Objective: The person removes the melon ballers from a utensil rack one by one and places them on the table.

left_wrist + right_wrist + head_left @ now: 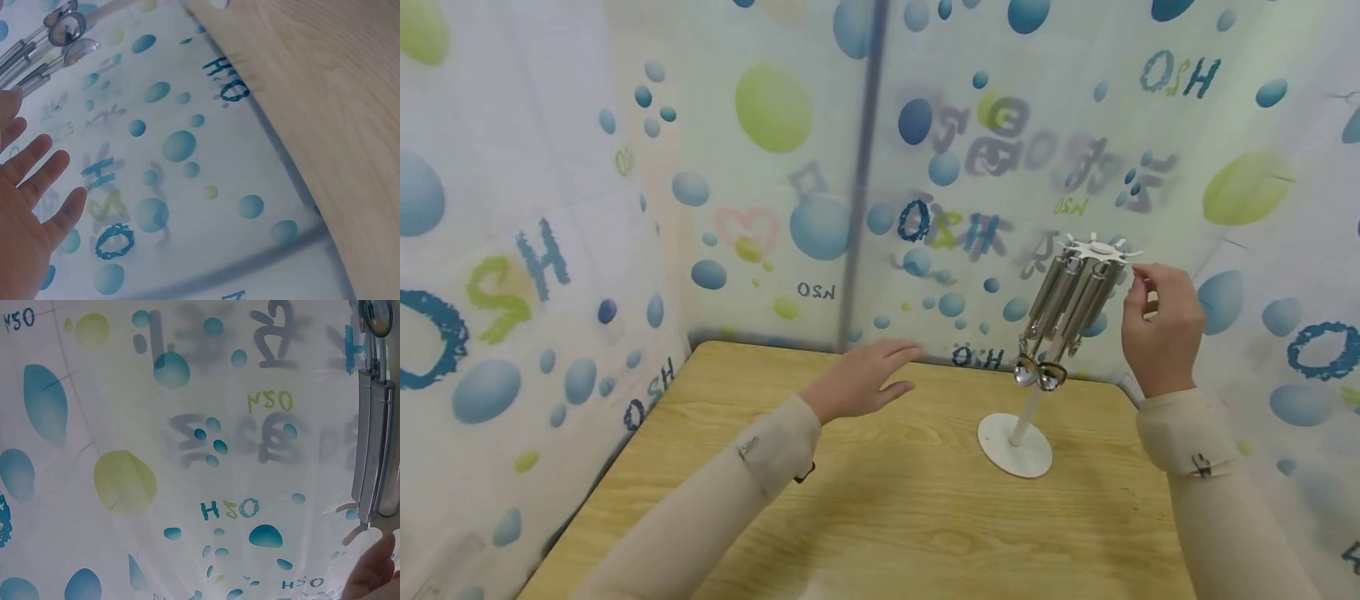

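A white utensil stand [1015,446] has a round base, a thin post and a hooked top disc [1101,250]. Several shiny metal utensils [1067,304] hang from the hooks, bowl-shaped ends [1037,372] downward. Beside the disc is my right hand [1165,325], its fingers bent and its fingertips at the rim. Whether they pinch a hook or merely touch it is unclear; the right wrist view shows only part of this hand [375,572] below the hooks. Left of the stand, my left hand [868,379] hovers with fingers extended, holding nothing. Its spread fingers show in the left wrist view.
The stand is on a wooden table [880,517], toward its back right. Patterned white curtains [760,192] enclose the back and both sides, close behind the stand. A dark vertical pole [861,167] shows through the rear curtain.
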A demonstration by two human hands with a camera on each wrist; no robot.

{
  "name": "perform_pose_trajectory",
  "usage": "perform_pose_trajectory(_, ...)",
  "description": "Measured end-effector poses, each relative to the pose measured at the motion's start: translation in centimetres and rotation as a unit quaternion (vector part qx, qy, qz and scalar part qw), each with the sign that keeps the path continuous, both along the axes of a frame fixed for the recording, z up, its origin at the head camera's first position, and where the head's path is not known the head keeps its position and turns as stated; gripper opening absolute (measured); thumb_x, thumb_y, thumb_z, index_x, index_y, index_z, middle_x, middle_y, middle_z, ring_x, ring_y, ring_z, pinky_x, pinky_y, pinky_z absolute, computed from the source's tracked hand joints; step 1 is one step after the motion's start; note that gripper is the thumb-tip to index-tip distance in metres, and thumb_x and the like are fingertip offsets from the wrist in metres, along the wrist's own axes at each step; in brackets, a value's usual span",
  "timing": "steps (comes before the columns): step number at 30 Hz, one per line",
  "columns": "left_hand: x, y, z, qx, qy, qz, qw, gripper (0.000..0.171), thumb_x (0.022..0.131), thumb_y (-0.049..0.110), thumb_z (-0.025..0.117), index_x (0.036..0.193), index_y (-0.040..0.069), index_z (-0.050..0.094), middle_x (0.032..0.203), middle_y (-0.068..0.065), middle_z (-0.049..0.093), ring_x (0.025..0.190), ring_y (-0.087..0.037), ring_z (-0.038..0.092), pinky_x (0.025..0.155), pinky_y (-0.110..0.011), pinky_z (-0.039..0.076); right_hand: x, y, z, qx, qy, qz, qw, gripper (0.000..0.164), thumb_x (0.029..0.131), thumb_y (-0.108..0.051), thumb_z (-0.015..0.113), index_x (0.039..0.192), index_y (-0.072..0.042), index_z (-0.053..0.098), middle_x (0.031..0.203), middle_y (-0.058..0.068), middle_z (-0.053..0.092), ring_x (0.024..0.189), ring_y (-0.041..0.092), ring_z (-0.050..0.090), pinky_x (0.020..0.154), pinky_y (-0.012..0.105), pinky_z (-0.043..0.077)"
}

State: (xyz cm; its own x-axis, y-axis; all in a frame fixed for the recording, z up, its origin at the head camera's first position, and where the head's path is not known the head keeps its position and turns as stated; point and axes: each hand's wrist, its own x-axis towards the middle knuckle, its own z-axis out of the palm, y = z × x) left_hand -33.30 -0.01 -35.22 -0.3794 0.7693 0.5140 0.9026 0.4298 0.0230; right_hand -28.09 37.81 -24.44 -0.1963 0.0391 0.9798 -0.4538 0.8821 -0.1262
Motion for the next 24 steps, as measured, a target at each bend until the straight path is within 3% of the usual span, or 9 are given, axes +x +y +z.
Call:
perform_pose_trajectory(8,0.0,2.6,1.7,-0.014,0.004,-0.006,0.9999,0.051,0.104,0.033,0.061,0.15,0.014,0.049,0.149,-0.003,0.053,0.136,-0.019,0.05,0.112,-0.035,0.042,-0.4,0.3,1.4,-0.013,-0.047,-0.049,0.998,0.028,0.105,-0.016,0.054,0.116,0.006,0.068,0.109,0.024,0.067,0.089,0.037,0.063,0.075,0.009,0.032)
perform_pose_trajectory(17,0.0,5.5,3.2,-0.023,-0.008,-0.021,0.9995,0.05,0.105,0.033,0.058,0.15,0.013,0.049,0.149,-0.005,0.053,0.135,-0.02,0.051,0.112,-0.036,0.042,-0.9,0.7,2.6,0.016,-0.074,-0.046,0.996,0.026,0.104,-0.012,0.058,0.104,0.011,0.071,0.093,0.027,0.067,0.081,0.037,0.059,0.071,0.027,0.034)
perform_pose_trajectory(20,0.0,6.4,3.7,-0.018,-0.012,-0.028,0.9994,0.05,0.105,0.033,0.058,0.15,0.013,0.049,0.148,-0.005,0.053,0.133,-0.02,0.053,0.11,-0.036,0.044,-1.0,0.7,3.1,0.013,-0.095,-0.048,0.994,0.026,0.104,-0.011,0.06,0.104,0.012,0.071,0.091,0.028,0.067,0.078,0.036,0.06,0.071,0.03,0.035)
perform_pose_trajectory(22,0.2,6.9,4.0,-0.015,-0.011,-0.031,0.9994,0.049,0.105,0.032,0.058,0.15,0.013,0.049,0.148,-0.005,0.054,0.131,-0.02,0.055,0.107,-0.036,0.046,-1.2,0.8,3.3,0.009,-0.114,-0.048,0.992,0.026,0.103,-0.011,0.06,0.104,0.012,0.071,0.091,0.028,0.068,0.077,0.028,0.062,0.071,0.028,0.036)
perform_pose_trajectory(24,0.3,7.3,4.0,-0.01,-0.006,-0.032,0.9994,0.049,0.105,0.032,0.059,0.149,0.012,0.05,0.146,-0.006,0.055,0.127,-0.02,0.058,0.104,-0.036,0.049,-1.3,0.7,3.4,0.008,-0.134,-0.048,0.99,0.027,0.103,-0.012,0.059,0.105,0.012,0.071,0.091,0.028,0.068,0.077,0.029,0.064,0.074,0.032,0.042)
